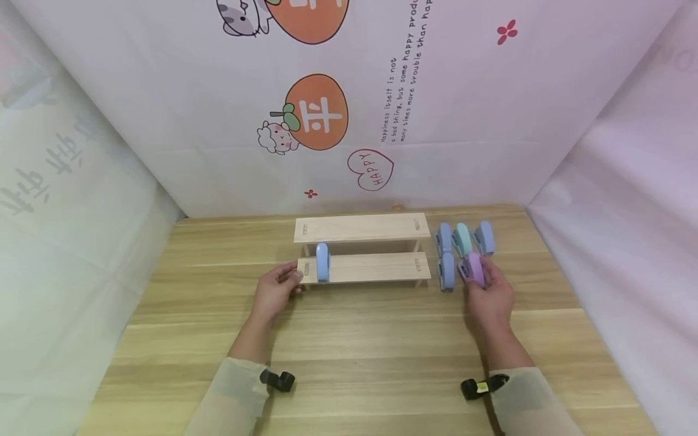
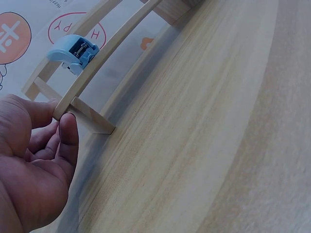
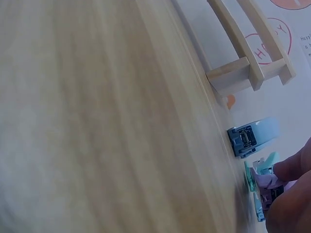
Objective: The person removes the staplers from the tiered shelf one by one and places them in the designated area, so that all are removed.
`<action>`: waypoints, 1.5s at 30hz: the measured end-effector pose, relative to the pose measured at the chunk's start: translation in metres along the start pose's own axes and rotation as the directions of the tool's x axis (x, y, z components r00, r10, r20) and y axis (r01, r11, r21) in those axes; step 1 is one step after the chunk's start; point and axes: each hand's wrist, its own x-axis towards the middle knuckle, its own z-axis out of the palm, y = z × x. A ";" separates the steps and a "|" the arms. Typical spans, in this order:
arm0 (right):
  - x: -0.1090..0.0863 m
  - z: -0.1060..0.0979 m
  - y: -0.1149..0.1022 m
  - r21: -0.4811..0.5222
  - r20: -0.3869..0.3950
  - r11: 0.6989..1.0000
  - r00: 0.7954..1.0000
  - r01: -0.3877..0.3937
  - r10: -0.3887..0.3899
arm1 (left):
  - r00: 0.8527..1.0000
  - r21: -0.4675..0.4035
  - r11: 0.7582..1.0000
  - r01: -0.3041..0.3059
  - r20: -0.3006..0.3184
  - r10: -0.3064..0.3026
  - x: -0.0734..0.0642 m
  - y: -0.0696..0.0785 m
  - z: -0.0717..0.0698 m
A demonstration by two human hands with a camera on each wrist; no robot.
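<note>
My left hand (image 1: 274, 292) pinches the left end of the lower tier of a two-tier wooden rack (image 1: 371, 267), thumb and fingers at the board's edge. Near that end, a light blue mini stapler (image 1: 323, 263) stands on the lower tier; its back with a small spring shows in the left wrist view. Off to the right, my right hand (image 1: 492, 297) holds a purple mini stapler (image 1: 473, 269) between thumb and fingers, at or just above the table. Part of the purple stapler is hidden behind the hand in the right wrist view.
Beside the purple one, several more staplers stand on the wooden table (image 1: 360, 351): a blue one (image 1: 446, 272) in front, and behind it a blue (image 1: 443, 239), a mint green (image 1: 462, 240) and another blue one (image 1: 483, 237). A printed white cloth (image 1: 452, 121) hangs behind.
</note>
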 end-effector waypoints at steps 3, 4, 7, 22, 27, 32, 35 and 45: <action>0.002 0.000 0.002 -0.005 0.006 1.000 1.000 -0.007 0.007 | 1.000 0.000 1.000 0.006 -0.004 -0.006 0.000 -0.001 0.000; 0.003 0.000 0.002 -0.003 0.008 1.000 1.000 -0.010 0.010 | 1.000 0.002 1.000 0.008 -0.005 -0.007 0.000 -0.001 0.000; 0.004 0.000 0.004 0.002 0.017 1.000 1.000 -0.014 0.014 | 1.000 0.005 1.000 0.008 -0.002 -0.008 0.000 -0.001 0.000; 0.005 0.000 0.002 0.005 0.057 0.999 0.997 -0.044 0.043 | 1.000 0.000 1.000 0.010 0.001 -0.010 0.000 0.000 0.000; 0.005 0.001 0.002 -0.001 0.065 0.999 0.997 -0.051 0.051 | 1.000 0.010 1.000 0.010 0.009 -0.010 0.001 -0.001 -0.001; 0.006 0.001 0.002 -0.011 0.063 0.999 0.997 -0.038 0.039 | 1.000 0.005 1.000 0.002 0.007 -0.002 0.001 -0.003 -0.001; 0.006 0.001 0.002 -0.004 0.067 0.999 0.997 -0.044 0.044 | 1.000 -0.006 1.000 -0.006 0.000 0.006 0.000 -0.004 -0.001; 0.004 -0.003 0.000 0.043 0.070 0.996 0.995 -0.077 0.074 | 1.000 -0.009 1.000 -0.021 0.010 0.021 -0.001 -0.003 -0.002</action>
